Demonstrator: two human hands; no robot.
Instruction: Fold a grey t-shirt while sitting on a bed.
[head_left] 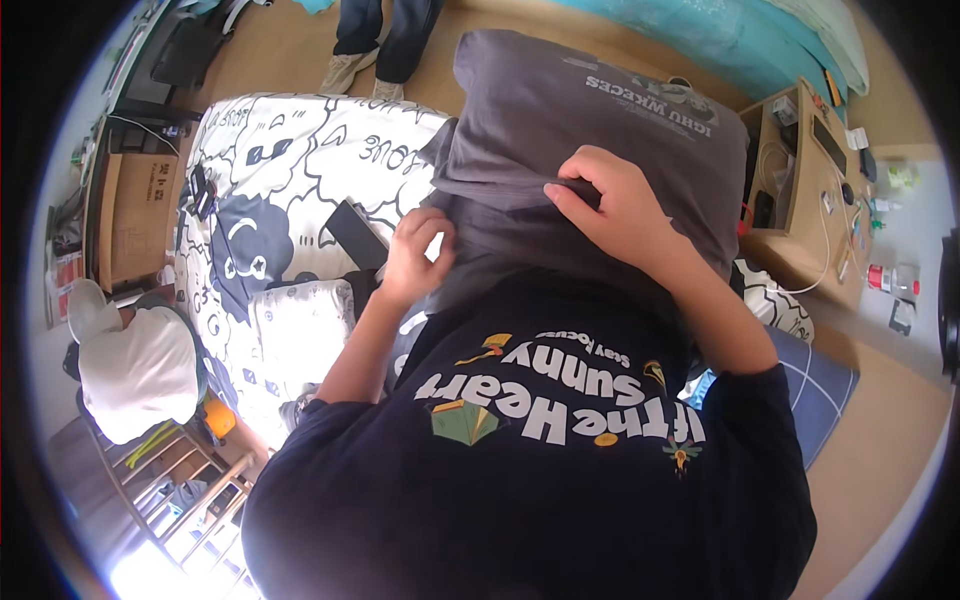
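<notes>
A dark grey T-shirt [600,110] with a pale print lies in front of me, puffed out over something bulky and hidden, in the shape of a pillow. My right hand [625,210] is closed on a fold of its near part, with thumb and forefinger at the cloth. Beside the shirt's left edge is my left hand [412,258]. Its fingers are loosely curled, with a gap between them and the thumb, and I see no cloth in them. A flat black thing like a phone [357,236] rests on the bed just past that hand.
White bedding [320,140] with black cartoon outlines spreads to the left. A wooden desk [815,190] with cables and small items stands at right. Another person's legs [385,40] are at the far side. A chair draped with white cloth [140,370] is at left, near a cardboard box [140,215].
</notes>
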